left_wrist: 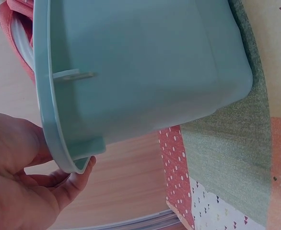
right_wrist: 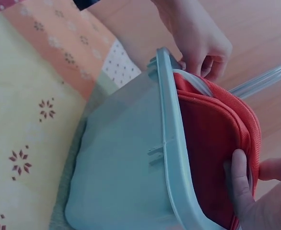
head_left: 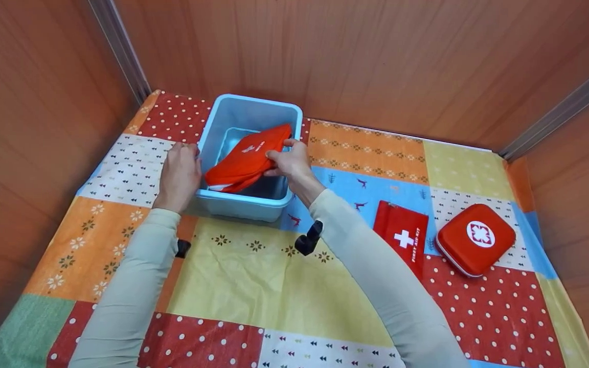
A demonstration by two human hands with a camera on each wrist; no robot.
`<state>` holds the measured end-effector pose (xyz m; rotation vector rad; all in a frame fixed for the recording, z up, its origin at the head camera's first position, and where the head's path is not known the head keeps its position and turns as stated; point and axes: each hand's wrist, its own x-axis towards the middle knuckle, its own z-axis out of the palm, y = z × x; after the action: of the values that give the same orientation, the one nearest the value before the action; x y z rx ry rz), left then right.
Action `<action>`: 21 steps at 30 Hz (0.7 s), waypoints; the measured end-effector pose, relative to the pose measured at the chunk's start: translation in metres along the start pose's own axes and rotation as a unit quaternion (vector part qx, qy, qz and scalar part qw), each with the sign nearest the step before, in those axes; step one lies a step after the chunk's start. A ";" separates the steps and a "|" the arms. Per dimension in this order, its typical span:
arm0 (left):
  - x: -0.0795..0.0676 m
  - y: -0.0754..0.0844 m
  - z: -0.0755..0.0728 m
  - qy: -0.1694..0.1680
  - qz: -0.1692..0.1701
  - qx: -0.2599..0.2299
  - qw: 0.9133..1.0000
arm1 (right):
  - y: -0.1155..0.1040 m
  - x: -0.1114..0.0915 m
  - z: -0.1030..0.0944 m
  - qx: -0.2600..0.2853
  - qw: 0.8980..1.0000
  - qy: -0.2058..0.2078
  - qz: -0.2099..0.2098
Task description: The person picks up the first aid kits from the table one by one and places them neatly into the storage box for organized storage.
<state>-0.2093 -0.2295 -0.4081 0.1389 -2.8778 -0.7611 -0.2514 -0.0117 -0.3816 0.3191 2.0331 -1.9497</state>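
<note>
A light blue plastic bin point(head_left: 238, 207) stands towards the back of the table. My left hand point(head_left: 178, 174) grips its left rim, fingers curled under the lip in the left wrist view. A red zippered pouch point(head_left: 248, 156) with a small white print lies tilted inside the bin, its upper right end near the right rim. With thumb and fingers, my right hand point(head_left: 294, 163) pinches the pouch by its right edge. The right wrist view shows the pouch point(right_wrist: 210, 143) sticking out past the bin's rim; its lower part is hidden by the wall.
To the right lies a flat red first aid kit pouch point(head_left: 402, 237), partly covered by my right sleeve. Beside it sits a red hard case point(head_left: 478, 240) with a white round emblem. Wood-grain panels point(head_left: 356, 61) enclose the patchwork-covered table point(head_left: 233, 276).
</note>
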 end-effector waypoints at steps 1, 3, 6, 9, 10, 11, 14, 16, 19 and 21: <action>0.000 0.000 0.000 0.001 0.001 0.006 1.000 | 0.001 0.000 0.000 -0.007 1.000 0.001 0.000; -0.001 0.000 0.001 0.003 0.003 0.011 1.000 | 0.003 0.001 0.001 -0.023 1.000 0.000 0.000; -0.002 -0.002 0.002 0.006 0.007 0.007 1.000 | 0.006 0.003 0.003 -0.054 0.999 -0.001 0.002; -0.002 -0.002 0.004 0.006 0.006 0.000 1.000 | 0.009 0.003 0.005 -0.085 0.996 -0.008 0.002; -0.002 -0.003 0.004 0.006 0.005 0.000 1.000 | 0.009 0.003 0.005 -0.096 0.995 -0.013 0.002; -0.002 -0.003 0.004 0.007 0.004 0.001 1.000 | 0.010 0.003 0.006 -0.106 0.994 -0.018 0.001; -0.002 -0.002 0.004 0.014 0.005 -0.010 1.000 | 0.008 0.000 0.005 -0.138 0.990 -0.035 -0.010; 0.000 -0.002 0.004 0.020 0.009 -0.016 1.000 | 0.004 -0.003 0.004 -0.158 0.987 -0.036 -0.024; 0.001 -0.001 0.004 0.025 0.012 -0.019 0.999 | -0.002 -0.007 0.003 -0.177 0.983 -0.021 -0.044; 0.001 -0.001 0.003 0.023 0.010 -0.015 1.000 | -0.006 -0.010 0.001 -0.180 0.982 -0.013 -0.051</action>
<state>-0.2112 -0.2294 -0.4112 0.1209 -2.8188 -0.7861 -0.2445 -0.0126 -0.3725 0.1069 2.3696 -1.5822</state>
